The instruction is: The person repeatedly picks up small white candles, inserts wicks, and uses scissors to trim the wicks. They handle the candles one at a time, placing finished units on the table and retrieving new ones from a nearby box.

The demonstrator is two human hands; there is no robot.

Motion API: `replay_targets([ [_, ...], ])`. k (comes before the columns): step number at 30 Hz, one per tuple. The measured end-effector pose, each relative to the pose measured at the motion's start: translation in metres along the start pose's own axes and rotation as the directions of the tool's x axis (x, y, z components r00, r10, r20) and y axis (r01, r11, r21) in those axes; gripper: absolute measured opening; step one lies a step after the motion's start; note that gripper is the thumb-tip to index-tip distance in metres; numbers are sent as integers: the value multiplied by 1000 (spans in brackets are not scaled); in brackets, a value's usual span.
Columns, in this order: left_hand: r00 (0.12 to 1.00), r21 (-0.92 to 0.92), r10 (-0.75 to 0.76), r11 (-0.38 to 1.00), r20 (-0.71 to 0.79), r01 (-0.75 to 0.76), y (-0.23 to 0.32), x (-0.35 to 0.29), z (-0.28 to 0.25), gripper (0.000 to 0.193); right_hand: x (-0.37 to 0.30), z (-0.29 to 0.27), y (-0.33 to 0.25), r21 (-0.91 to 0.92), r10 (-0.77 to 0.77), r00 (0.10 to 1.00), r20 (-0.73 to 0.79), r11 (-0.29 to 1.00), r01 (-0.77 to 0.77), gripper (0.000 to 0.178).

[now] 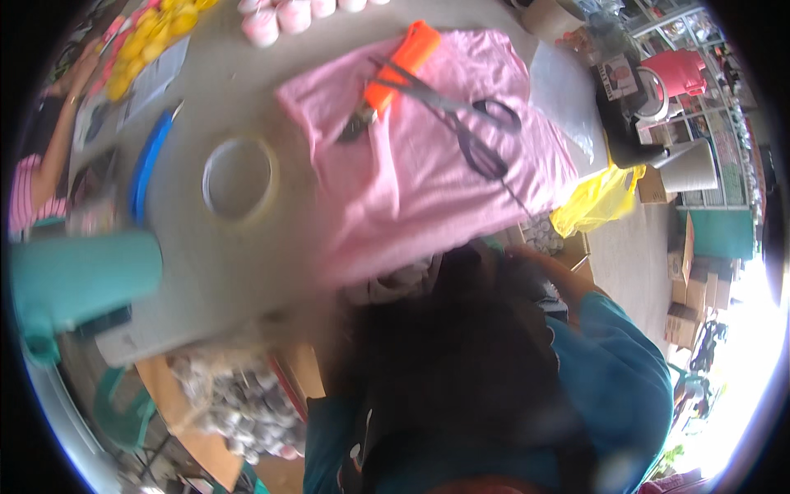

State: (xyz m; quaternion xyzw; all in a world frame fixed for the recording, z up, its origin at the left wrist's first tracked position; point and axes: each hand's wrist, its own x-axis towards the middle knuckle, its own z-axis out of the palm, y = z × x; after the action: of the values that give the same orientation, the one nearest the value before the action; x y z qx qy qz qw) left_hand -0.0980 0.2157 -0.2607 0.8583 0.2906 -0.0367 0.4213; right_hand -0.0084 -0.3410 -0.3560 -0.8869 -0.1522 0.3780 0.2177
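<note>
A teal sleeve leads to my right forearm, and my right hand point(527, 257) is down by the table's near edge, beside dark cloth; its fingers are hidden. My left hand point(327, 333) is only a brownish smear by the near edge, too blurred to make out fingers or anything held. A pink folded cloth point(362, 214) lies on the grey table in front of me. On it rest black-handled scissors point(451, 105), spread apart, and an orange-handled tool point(411, 62) with a dark metal end.
On the table are a roll of clear tape point(239, 179), a blue cutter point(151, 160), pink-white rolls point(262, 26) and yellow pieces point(144, 49). A teal cylinder point(90, 276) is at left. Below stands a box of greyish bundles point(251, 412). Another person's arm point(66, 123) reaches in.
</note>
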Motion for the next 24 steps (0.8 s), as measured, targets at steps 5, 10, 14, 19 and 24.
replay_targets([
  [5,993,47,38,998,-115,-33,3,-47,-10,16,0,-33,-7,148,-89,996,-13,985,90,17],
  [10,976,157,84,986,-200,-52,22,-76,-24,16,-12,-96,-70,602,252,955,-153,791,-112,13],
  [14,969,301,128,952,-210,-60,45,-84,-38,16,-35,-135,-146,476,-28,915,-402,847,235,12],
  [19,973,526,172,848,-155,-66,90,-100,-73,17,-79,-157,-245,128,-416,766,-491,835,535,9],
  [24,928,335,372,873,14,-355,161,-132,-99,16,-115,-163,-301,467,-208,826,-524,741,483,8],
])
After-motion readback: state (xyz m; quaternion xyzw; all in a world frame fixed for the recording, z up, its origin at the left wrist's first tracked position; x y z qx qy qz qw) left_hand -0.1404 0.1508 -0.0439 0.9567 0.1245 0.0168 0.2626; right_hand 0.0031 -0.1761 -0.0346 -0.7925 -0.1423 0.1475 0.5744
